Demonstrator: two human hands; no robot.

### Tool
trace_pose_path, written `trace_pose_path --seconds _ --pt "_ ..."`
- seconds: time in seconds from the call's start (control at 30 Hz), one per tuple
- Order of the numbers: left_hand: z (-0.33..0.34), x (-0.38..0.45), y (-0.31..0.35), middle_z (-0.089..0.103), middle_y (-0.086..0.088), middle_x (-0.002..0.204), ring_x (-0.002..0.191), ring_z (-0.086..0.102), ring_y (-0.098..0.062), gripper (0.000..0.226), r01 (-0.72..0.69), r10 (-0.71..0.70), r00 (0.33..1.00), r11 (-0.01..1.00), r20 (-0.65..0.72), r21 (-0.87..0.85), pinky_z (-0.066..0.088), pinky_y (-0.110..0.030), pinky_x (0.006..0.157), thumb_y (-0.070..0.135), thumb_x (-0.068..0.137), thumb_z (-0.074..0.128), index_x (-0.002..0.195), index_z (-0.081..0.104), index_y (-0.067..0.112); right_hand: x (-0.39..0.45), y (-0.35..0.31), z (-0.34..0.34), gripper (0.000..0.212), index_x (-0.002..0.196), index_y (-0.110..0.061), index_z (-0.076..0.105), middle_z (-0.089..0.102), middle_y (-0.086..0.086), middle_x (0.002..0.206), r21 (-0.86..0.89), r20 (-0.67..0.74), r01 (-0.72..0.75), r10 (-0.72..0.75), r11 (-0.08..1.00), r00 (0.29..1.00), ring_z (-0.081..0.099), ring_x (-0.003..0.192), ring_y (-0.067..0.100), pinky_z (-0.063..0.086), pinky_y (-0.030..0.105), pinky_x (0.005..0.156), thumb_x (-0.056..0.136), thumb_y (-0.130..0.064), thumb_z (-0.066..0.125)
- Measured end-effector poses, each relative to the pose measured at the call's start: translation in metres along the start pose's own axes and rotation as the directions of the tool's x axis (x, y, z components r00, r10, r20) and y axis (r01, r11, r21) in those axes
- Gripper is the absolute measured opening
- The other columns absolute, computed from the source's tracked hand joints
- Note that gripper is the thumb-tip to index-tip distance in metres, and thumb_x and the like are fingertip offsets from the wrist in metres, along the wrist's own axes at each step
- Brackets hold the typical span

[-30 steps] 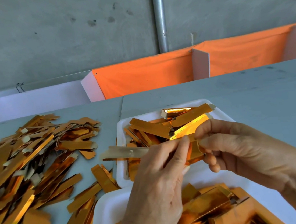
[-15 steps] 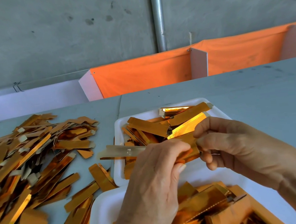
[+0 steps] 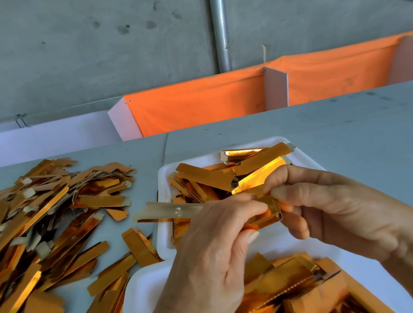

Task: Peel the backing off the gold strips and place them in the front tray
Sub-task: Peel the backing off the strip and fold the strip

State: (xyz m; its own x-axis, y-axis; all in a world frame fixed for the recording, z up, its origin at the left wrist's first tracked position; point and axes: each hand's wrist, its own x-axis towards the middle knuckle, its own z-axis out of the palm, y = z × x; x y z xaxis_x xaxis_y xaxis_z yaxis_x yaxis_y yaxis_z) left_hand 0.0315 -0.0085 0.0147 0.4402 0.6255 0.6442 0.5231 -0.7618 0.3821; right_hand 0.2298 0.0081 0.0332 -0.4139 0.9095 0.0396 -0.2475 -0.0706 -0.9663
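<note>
My left hand and my right hand together hold one gold strip above the gap between two white trays. The left thumb and fingers pinch the strip and a pale translucent backing strip that sticks out to the left. The right fingers pinch the strip's right end, which is folded over. The farther white tray holds several gold strips. The nearer white tray, at the bottom of the view, also holds gold strips and is partly hidden by my left hand.
A big loose pile of gold strips covers the grey table on the left. Behind the table stand orange cloth bins with white dividers, then a concrete wall with a metal pipe.
The hands have shifted slightly and the gold strip is folded more tightly between them. The pale backing still points left from my left hand.
</note>
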Motion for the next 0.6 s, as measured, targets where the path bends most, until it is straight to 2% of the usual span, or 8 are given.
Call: trace_pose_path --seconds 0.07,0.17,0.27,0.4,0.5,0.6 --pt "0.0004 0.0002 0.0013 0.052 0.02 0.12 0.112 0.051 0.002 0.026 -0.016 0.016 1.0 1.0 0.0 -0.011 0.047 -0.023 0.091 0.029 0.092 0.042 0.116 0.049 0.032 0.0005 0.0009 -0.0015 0.009 0.084 -0.014 0.071 0.051 0.002 0.058 0.048 0.02 -0.013 0.012 0.999 1.0 0.048 0.045 0.011 0.044 0.019 0.046 0.075 -0.016 0.072" --pt "0.0006 -0.0007 0.0021 0.051 0.02 0.121 0.113 0.05 0.003 0.026 -0.025 0.025 1.0 0.998 0.006 -0.051 0.044 -0.019 0.092 0.028 0.092 0.042 0.117 0.049 0.032 0.0014 0.0034 -0.0051 0.029 0.084 -0.013 0.07 0.051 0.001 0.06 0.142 0.087 -0.043 0.031 0.989 0.996 0.049 0.047 0.011 0.044 0.021 0.047 0.063 -0.024 0.087" --pt "0.0011 -0.0014 0.0026 0.053 0.021 0.123 0.115 0.051 0.001 0.027 0.018 -0.018 1.0 0.99 -0.002 -0.142 0.046 -0.017 0.091 0.031 0.094 0.043 0.12 0.048 0.036 0.0027 0.006 -0.0053 0.031 0.085 -0.014 0.071 0.053 0.0 0.059 0.212 0.13 -0.061 0.033 0.975 0.991 0.05 0.047 0.01 0.044 0.021 0.048 0.062 -0.026 0.088" --pt "0.006 -0.001 0.0006 0.056 0.015 0.122 0.113 0.057 -0.013 0.028 0.052 -0.06 0.998 0.97 -0.026 -0.237 0.051 -0.034 0.089 0.021 0.094 0.052 0.117 0.049 0.035 0.0047 0.0091 -0.0004 0.033 0.093 -0.012 0.07 0.05 0.001 0.062 0.282 0.16 -0.067 0.022 0.957 0.987 0.049 0.048 0.01 0.044 0.021 0.048 0.067 -0.026 0.085" --pt "0.0031 -0.0003 0.0021 0.05 0.022 0.123 0.11 0.053 -0.001 0.026 0.002 -0.005 0.999 0.996 -0.034 -0.084 0.047 -0.022 0.089 0.029 0.094 0.045 0.118 0.045 0.038 0.0057 0.008 0.002 0.031 0.088 -0.012 0.07 0.046 0.002 0.06 0.226 0.083 -0.03 0.011 0.974 0.996 0.046 0.046 0.011 0.042 0.021 0.046 0.063 -0.022 0.085" --pt "0.0001 -0.0005 0.0054 0.05 0.023 0.122 0.11 0.051 0.003 0.029 0.019 -0.021 1.0 0.997 -0.021 -0.08 0.043 -0.018 0.092 0.033 0.091 0.042 0.12 0.044 0.039 0.0038 0.0033 0.001 0.013 0.08 -0.013 0.07 0.046 0.002 0.057 0.124 0.061 0.015 -0.022 0.992 0.998 0.045 0.043 0.011 0.041 0.021 0.045 0.068 -0.018 0.071"
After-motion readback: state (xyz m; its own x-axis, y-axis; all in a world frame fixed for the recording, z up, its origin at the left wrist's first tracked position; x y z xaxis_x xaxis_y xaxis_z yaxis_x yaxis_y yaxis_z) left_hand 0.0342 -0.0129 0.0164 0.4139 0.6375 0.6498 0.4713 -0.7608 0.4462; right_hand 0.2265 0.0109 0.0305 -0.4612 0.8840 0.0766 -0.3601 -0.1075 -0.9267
